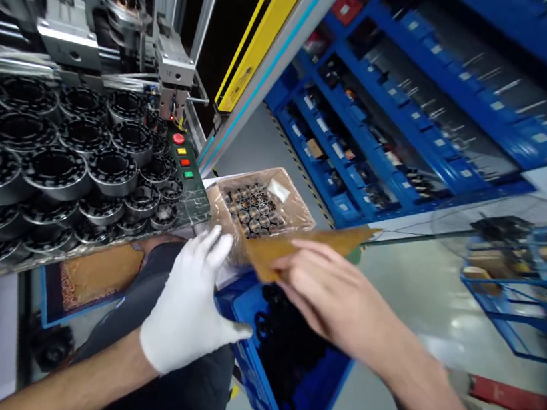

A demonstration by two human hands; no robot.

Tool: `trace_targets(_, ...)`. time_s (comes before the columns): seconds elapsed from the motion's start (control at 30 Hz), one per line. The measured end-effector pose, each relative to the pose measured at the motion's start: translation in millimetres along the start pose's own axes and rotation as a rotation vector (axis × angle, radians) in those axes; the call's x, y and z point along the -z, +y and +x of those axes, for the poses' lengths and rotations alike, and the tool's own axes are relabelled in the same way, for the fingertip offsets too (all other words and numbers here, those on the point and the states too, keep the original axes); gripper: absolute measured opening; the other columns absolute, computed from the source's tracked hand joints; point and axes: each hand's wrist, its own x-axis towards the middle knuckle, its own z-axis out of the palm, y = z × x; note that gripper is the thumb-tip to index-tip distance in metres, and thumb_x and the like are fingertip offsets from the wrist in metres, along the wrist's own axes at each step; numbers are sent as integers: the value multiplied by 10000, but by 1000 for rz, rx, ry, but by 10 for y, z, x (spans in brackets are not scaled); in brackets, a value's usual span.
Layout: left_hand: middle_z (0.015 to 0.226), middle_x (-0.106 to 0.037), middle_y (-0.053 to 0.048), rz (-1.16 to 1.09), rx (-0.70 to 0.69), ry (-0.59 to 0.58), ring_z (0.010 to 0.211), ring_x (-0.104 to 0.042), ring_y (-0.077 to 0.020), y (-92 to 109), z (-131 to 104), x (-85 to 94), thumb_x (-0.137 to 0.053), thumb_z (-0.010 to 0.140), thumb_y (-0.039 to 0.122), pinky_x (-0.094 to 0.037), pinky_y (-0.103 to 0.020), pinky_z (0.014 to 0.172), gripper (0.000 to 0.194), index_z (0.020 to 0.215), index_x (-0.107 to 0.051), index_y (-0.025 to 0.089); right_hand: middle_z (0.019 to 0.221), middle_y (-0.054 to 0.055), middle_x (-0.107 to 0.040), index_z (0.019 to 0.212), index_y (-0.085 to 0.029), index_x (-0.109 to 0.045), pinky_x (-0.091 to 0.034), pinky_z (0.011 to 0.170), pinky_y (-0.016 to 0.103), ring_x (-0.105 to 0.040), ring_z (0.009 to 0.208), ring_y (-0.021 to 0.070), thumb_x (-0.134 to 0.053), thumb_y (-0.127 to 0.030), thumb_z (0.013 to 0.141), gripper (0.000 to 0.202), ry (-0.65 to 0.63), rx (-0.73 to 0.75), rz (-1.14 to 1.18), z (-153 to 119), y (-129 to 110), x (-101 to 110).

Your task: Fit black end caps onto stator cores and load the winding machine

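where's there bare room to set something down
Widest: the floor between bin and cart, partly under the right forearm. A narrow strip of bench shows between the rings and the carton, below the buttons. Crowded: the ring rows, the bin, and the carton's near side, where the right hand grips a sheet.

edges blurred, perhaps by motion; floor glare

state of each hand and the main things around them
Left hand: white-gloved, open, holding nothing
Right hand: bare, gripping brown sheet
Plastic-lined box: open, holding metal parts
Brown sheet: held, partly hiding the plastic-lined box
Blue bin: open, holding black parts
Metal rings: set out in rows
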Motion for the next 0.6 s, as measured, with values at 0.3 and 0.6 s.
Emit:
trace_targets(0.3, 1044, -797, -38, -277, 97, -281, 978, -737, -231, -159, -743, 524, -801, 1008, 294, -570, -361, 896, 54, 978, -816, 251, 877, 0, -650, 1000, -238, -544, -524, 752, 346, -611, 800, 178, -587, -292, 1212, 223, 132, 20, 406, -50, -1064, -254)
trace_targets(0.6, 993, -753, -59, 118, 912, 50, 931, -693, -223, -1671, -1389, 1213, -711, 1058, 552, -577, -339, 885, 406, 1070, -745, 147, 1419, 96, -751, 1376, -335, -698, -648, 1103, 508, -759, 1299, 309, -764, -333, 1112, 272, 341, -289, 451, -272, -948, -761)
